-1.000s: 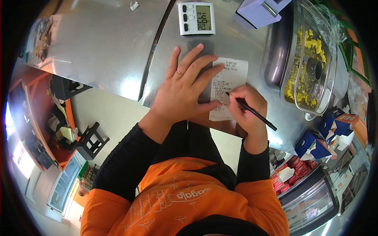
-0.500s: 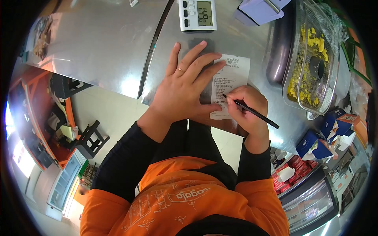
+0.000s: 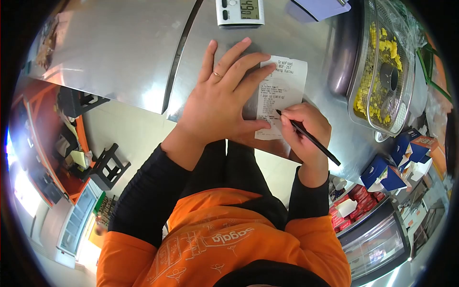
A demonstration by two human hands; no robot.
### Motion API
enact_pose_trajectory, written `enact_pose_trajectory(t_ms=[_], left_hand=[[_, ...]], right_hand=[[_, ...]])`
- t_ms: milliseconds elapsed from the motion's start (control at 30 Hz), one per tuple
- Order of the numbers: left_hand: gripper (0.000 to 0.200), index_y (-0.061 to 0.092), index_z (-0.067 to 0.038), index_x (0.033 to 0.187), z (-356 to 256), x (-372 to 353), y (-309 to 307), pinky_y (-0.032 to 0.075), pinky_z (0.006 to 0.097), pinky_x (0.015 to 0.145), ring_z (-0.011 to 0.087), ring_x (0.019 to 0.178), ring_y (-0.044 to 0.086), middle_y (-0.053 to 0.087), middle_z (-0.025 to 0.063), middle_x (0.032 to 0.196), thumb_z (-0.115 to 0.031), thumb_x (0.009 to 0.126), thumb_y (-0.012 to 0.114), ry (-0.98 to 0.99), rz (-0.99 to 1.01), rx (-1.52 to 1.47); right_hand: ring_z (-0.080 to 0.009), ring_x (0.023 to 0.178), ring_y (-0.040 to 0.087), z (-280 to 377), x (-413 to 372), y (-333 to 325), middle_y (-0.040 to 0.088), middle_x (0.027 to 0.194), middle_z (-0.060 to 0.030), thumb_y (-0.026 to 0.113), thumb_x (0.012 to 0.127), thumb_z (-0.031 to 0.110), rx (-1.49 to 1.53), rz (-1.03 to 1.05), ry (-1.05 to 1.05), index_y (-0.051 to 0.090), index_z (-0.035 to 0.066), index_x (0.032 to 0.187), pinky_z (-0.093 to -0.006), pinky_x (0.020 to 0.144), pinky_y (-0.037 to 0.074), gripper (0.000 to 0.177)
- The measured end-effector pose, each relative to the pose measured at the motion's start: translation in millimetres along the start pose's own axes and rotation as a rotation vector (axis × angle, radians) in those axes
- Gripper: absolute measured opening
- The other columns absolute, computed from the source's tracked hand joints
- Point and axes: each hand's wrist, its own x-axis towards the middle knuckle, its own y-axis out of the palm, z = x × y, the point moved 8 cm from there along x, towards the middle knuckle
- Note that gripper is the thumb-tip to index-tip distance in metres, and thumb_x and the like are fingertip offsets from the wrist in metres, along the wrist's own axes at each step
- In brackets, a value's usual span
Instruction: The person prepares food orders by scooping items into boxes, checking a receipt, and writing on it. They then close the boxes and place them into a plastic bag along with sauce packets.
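Note:
A white printed receipt point(image 3: 291, 81) lies on the steel counter point(image 3: 129, 52) close to its front edge. My left hand point(image 3: 222, 98) is spread flat, its fingertips and thumb over the receipt's left side; a ring is on one finger. In my right hand point(image 3: 310, 128) is a slim black pen point(image 3: 315, 142), held in a writing grip. Its tip points at the printed lines in the middle of the receipt, and the hand rests over the paper's lower right.
A digital timer point(image 3: 240, 13) stands beyond my left hand. To the right are a dark rounded metal container point(image 3: 345, 52) and a wire basket point(image 3: 367, 62) with yellow crumbs point(image 3: 389, 50). Blue boxes point(image 3: 381, 173) sit at the right edge. A black stool point(image 3: 111, 167) stands on the floor at left.
The pen tip has shifted slightly right across the receipt with my right hand. My left hand stays on the paper. The camera view has moved a little, sending the timer higher in frame.

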Motion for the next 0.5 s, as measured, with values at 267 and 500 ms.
enact_pose_trajectory(t_ms=[267,500], left_hand=[[0.087,0.060,-0.018,0.133,-0.4,0.2,-0.1,0.018,0.0583,0.119,0.0277,0.145,0.035,0.051,-0.0006,0.141,-0.057,0.059,0.085,0.012,-0.006,0.015],[0.086,0.060,-0.019,0.133,-0.9,0.4,0.0,0.018,0.0583,0.119,0.0278,0.144,0.036,0.051,-0.0004,0.141,-0.058,0.060,0.084,0.012,-0.009,0.023]], right_hand=[[-0.0280,0.067,0.064,-3.3,-1.1,-0.3,0.067,0.079,-0.0104,0.072,0.077,-0.002,-0.042,-0.012,0.001,0.063,0.003,0.087,-0.0340,0.061,0.051,0.015],[-0.0280,0.067,0.064,-3.4,-2.1,3.3,0.066,0.078,-0.0103,0.073,0.077,-0.001,0.023,0.018,0.023,0.062,0.003,0.087,-0.0345,0.061,0.052,0.015]])
